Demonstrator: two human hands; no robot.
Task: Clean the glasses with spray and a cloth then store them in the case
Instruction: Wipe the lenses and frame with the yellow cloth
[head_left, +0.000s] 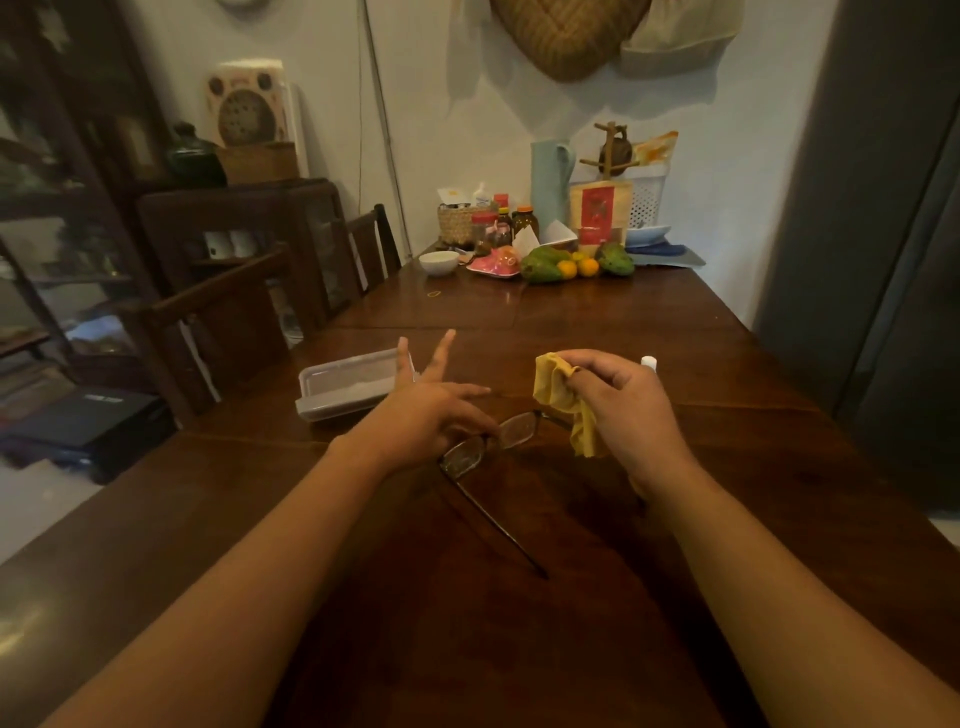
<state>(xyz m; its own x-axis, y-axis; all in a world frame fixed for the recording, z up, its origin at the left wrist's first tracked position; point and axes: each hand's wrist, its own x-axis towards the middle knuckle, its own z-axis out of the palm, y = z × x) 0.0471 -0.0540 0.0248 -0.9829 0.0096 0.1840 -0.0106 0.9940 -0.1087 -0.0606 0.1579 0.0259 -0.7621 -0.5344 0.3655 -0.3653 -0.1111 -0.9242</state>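
Both hands are over the table in the head view, the only one supplied. Left hand (431, 415): upper fingers splayed and straight, while the lower fingers and thumb appear to pinch the glasses (511, 430) near the bridge; the contact itself is partly hidden. Right hand (626, 405): fingers curled, gripping a yellow cloth (558, 397) that hangs bunched from its fingertips, just beside the nearer lens. One temple arm of the glasses is unfolded and runs back from the left hand toward the person.

A white spray bottle (649, 362) shows only its cap, just beyond the right hand. The case (353, 384), a translucent lidded box, lies just beyond the left hand.

Risks, as judged: the pinch looks light and off-centre, so pressure from the cloth could twist the frame out of the fingers and drop it on the wood. The bunched cloth may smear rather than wipe. A backward move of the right hand could knock over the bottle.

Surface: dark polished wooden table (467, 649), with visible joints. Far beyond both hands stand fruit (545, 265), a small bowl (439, 261) and jars against a pale wall. Chairs (223, 312) and a dark cabinet (62, 208) stand off to the left hand's side. Lighting is dim.
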